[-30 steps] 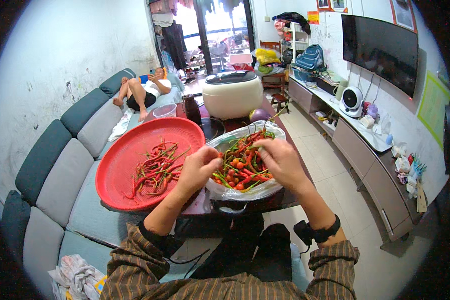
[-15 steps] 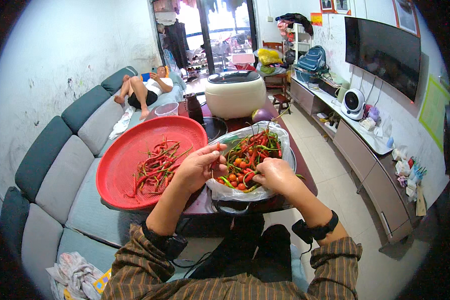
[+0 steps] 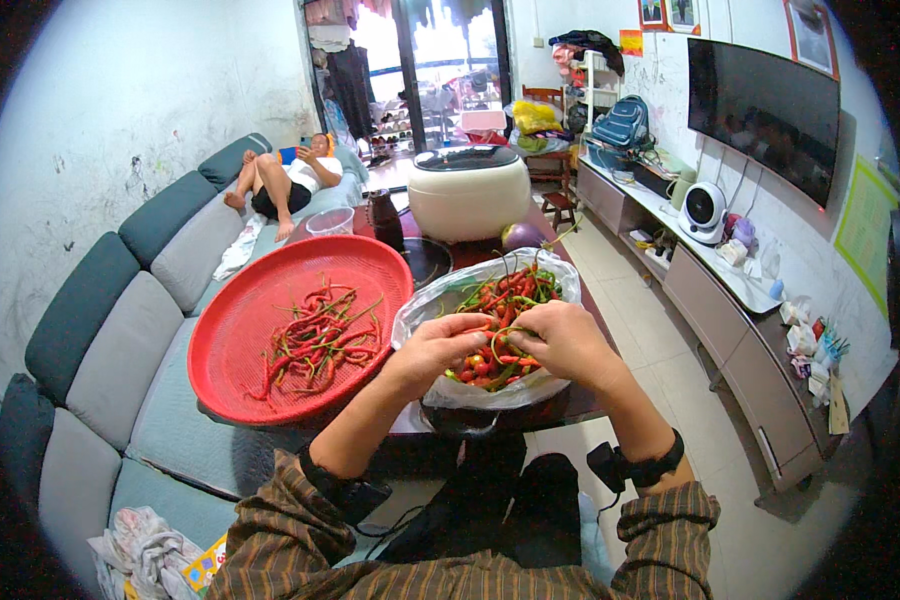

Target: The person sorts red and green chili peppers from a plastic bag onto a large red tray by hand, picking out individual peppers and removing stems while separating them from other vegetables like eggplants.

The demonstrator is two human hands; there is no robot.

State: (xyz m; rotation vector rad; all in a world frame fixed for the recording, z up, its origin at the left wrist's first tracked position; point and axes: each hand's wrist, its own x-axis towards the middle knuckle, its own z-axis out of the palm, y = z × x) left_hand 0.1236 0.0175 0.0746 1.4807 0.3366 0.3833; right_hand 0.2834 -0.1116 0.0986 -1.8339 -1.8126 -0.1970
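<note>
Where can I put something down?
The red tray is bare between its left rim and the chilli heap. So is the sofa seat between the tray and back cushions. It's crowded at the plastic bag, under the left hand and right hand, and behind it, by the cream appliance and purple vegetable.

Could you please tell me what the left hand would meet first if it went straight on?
Probably the right hand, which faces the left hand over the bagged peppers, though depth is unclear.

And there's the cream appliance (image 3: 470,205) towards the table's (image 3: 472,252) far edge, dark jar (image 3: 384,222) left, purple vegetable (image 3: 520,236) right!
</note>
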